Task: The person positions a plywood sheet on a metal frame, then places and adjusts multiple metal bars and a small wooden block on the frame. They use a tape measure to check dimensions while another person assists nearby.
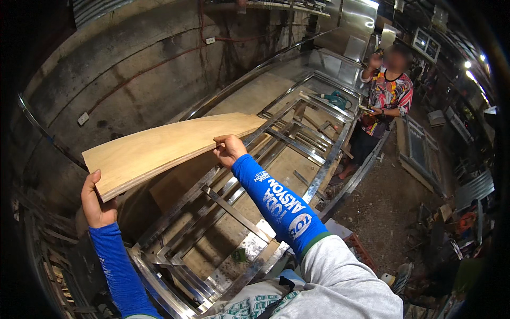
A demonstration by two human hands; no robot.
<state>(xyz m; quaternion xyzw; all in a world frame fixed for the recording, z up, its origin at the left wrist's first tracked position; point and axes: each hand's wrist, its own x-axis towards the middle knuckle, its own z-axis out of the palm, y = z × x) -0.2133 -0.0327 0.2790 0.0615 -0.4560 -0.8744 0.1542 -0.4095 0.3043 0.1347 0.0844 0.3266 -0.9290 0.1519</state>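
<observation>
A long pale plywood board (172, 141) is held up over the left side of the metal frame (228, 210). My left hand (97, 202) grips its near left corner, thumb along the end edge. Farther along the near edge, my right hand (229, 150) pinches the board with curled fingers. The board's far end narrows and reaches over the frame's bars; whether it rests on them I cannot tell. Both my forearms are in blue sleeves. Below the board, shiny metal bars form the ladder-like frame, lying on a wide wooden work surface (255, 218).
A person in a colourful patterned shirt (390, 93) stands at the far right beside the work surface. Near them lies a green power tool (337, 100). A concrete wall (143, 69) rises on the left. Framed panels (422, 151) and scrap lie on the right floor.
</observation>
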